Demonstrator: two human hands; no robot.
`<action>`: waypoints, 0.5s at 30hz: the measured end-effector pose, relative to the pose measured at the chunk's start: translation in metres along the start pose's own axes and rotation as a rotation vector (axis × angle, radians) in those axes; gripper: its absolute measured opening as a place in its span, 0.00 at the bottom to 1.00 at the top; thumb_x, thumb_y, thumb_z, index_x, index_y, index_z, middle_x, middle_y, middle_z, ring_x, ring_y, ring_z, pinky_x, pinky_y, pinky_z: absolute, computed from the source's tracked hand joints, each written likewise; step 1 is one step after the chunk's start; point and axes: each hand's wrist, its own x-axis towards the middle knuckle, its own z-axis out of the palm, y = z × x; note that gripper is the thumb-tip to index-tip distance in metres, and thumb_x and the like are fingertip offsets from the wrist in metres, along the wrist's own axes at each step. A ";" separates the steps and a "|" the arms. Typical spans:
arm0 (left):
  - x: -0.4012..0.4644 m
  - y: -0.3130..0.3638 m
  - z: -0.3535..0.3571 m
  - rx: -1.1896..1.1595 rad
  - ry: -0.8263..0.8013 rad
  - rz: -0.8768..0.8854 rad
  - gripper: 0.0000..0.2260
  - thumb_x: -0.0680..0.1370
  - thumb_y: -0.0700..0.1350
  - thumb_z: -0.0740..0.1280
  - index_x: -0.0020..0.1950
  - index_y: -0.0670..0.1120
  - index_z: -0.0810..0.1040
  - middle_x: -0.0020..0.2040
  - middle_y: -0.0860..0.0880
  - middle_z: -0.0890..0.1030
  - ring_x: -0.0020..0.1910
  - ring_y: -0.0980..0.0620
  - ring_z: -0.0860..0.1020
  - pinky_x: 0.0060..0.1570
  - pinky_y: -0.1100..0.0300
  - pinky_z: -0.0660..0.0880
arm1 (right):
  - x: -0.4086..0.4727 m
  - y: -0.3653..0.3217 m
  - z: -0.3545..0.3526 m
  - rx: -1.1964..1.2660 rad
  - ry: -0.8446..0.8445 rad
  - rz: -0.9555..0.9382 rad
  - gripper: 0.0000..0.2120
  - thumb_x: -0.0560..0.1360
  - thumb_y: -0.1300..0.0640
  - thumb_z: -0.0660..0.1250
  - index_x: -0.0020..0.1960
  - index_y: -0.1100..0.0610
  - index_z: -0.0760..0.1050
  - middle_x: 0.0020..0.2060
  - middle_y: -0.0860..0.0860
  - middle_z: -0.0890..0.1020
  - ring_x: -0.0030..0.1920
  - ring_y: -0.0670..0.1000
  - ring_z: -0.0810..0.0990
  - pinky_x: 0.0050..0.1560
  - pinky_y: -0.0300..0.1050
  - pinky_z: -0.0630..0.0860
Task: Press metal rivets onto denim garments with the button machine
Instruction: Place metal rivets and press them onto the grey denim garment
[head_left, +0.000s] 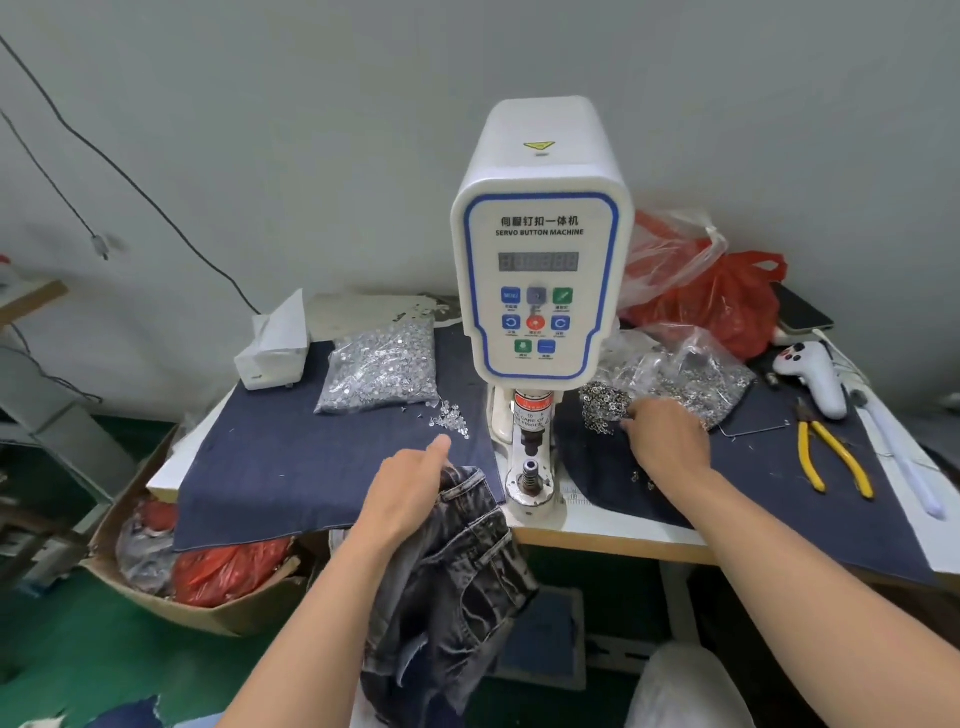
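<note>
The white servo button machine stands at the middle of the table, its metal die bare below the head. My left hand grips the waistband of a dark washed denim garment just left of the die; the rest of the garment hangs off the table's front edge. My right hand reaches with curled fingers into a loose pile of dark ring-shaped rivet parts to the right of the machine. Whether its fingers hold a rivet is hidden.
A clear bag of silver rivets and a tissue box lie left on blue cloth. Yellow pliers, a white handheld device and red plastic bags sit right. A cardboard box stands below left.
</note>
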 end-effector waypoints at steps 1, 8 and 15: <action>0.005 0.000 0.002 0.046 0.014 0.014 0.22 0.82 0.58 0.57 0.32 0.49 0.59 0.27 0.52 0.64 0.31 0.51 0.62 0.39 0.52 0.65 | 0.000 -0.002 0.000 -0.027 0.013 -0.007 0.08 0.80 0.56 0.68 0.45 0.58 0.81 0.45 0.59 0.83 0.48 0.64 0.83 0.45 0.54 0.78; 0.016 -0.009 0.015 0.282 0.014 0.038 0.12 0.71 0.55 0.55 0.33 0.49 0.59 0.27 0.52 0.60 0.30 0.52 0.56 0.34 0.55 0.61 | -0.002 -0.002 -0.004 -0.097 0.033 -0.011 0.07 0.80 0.63 0.64 0.48 0.58 0.81 0.45 0.57 0.83 0.47 0.63 0.83 0.43 0.53 0.77; 0.018 -0.016 0.010 0.180 -0.043 0.070 0.12 0.71 0.53 0.57 0.34 0.48 0.58 0.29 0.53 0.60 0.33 0.53 0.56 0.36 0.54 0.60 | -0.003 0.003 -0.002 0.071 0.012 0.050 0.10 0.80 0.60 0.64 0.41 0.58 0.80 0.39 0.56 0.82 0.42 0.62 0.80 0.39 0.50 0.73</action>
